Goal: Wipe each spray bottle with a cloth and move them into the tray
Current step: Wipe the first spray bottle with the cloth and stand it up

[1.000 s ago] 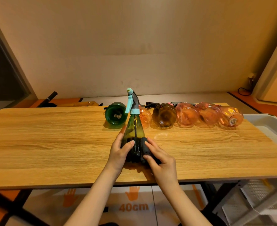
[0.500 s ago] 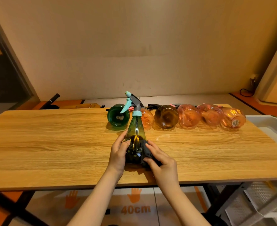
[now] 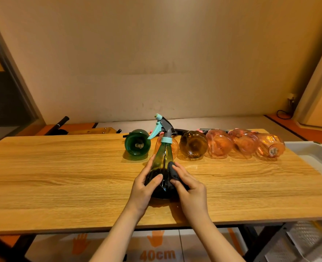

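A green spray bottle (image 3: 163, 159) with a teal-and-grey trigger head stands upright on the wooden table (image 3: 61, 176), near its front middle. My left hand (image 3: 144, 188) grips the bottle's lower body from the left. My right hand (image 3: 189, 188) presses a dark cloth (image 3: 173, 172) against the bottle's right side, fingers curled over the cloth. Behind it, several bottles lie on their sides in a row: a dark green one (image 3: 137, 146), an amber one (image 3: 193, 145) and pink ones (image 3: 220, 144). The white tray (image 3: 315, 157) sits at the table's right end.
The row of lying bottles runs along the table's back edge up to the tray. A white wire rack (image 3: 304, 241) stands below the table's right end. Dark tools (image 3: 60, 123) lie on the floor behind the table. A floor mat shows a 40cm marking (image 3: 157, 255).
The bottle has turned in my hands, its trigger swinging round to the left. My right hand with the cloth has slid up the bottle's right side.
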`<action>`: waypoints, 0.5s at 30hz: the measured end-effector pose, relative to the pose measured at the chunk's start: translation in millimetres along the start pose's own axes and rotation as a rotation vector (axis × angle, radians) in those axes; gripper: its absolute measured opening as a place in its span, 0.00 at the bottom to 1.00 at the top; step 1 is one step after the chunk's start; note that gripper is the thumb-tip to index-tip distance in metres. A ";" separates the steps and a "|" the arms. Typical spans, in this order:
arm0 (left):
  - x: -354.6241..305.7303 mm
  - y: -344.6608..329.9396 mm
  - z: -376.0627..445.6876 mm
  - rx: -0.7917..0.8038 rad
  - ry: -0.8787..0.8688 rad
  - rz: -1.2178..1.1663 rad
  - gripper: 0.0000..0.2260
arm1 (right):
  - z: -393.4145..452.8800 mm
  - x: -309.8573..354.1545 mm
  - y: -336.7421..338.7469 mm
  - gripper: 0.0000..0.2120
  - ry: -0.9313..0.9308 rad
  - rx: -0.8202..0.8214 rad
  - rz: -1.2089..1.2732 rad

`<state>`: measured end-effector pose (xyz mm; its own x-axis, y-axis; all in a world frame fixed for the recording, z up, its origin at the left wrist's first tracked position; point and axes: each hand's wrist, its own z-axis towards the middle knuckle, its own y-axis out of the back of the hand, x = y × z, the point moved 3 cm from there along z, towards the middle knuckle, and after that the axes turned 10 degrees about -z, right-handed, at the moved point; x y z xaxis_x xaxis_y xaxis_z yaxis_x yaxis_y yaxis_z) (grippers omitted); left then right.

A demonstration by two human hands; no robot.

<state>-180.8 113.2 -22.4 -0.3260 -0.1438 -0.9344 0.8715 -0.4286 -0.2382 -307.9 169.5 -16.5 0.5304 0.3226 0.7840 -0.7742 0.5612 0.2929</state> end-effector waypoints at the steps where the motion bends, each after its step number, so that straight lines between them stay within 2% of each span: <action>1: -0.7 0.0 -0.4 -0.002 0.004 -0.010 0.31 | 4.1 2.3 0.5 0.27 -0.003 0.002 0.015; 7: -4.5 -2.2 -2.4 -0.014 0.000 -0.007 0.29 | 41.6 21.7 -0.9 0.22 -0.016 0.003 0.057; 15: -4.5 -3.2 -3.1 -0.017 0.039 -0.039 0.28 | 36.2 15.6 2.8 0.24 -0.059 -0.012 0.084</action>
<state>-180.9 118.0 -18.3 -0.3459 -0.0923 -0.9337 0.8644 -0.4184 -0.2789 -314.4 148.5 16.3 0.4424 0.3231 0.8366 -0.8107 0.5430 0.2190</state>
